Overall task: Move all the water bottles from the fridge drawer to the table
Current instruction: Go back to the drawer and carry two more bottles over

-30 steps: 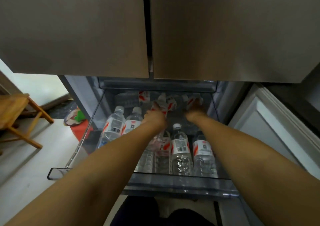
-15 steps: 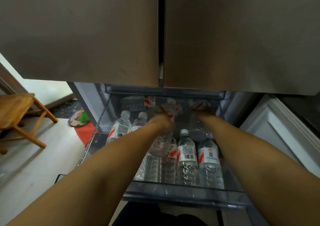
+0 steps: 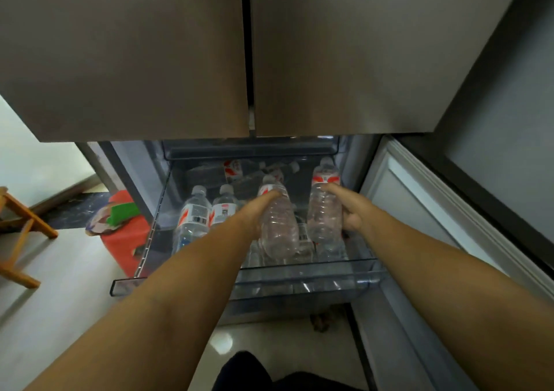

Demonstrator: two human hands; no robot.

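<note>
Both hands now hold a bottle each above the drawer (image 3: 299,285), where before they reached among the back row. The left hand (image 3: 254,213) lifts one bottle (image 3: 277,225) at frame centre; the right hand (image 3: 349,210) raises another (image 3: 325,207) just right of it.

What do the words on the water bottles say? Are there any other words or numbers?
No text can be read anywhere.
Bottle in the left hand: red and white label, print too blurred.
Bottle in the right hand: the same, blurred.
Standing bottle in the drawer: a barcode, digits too small.
</note>
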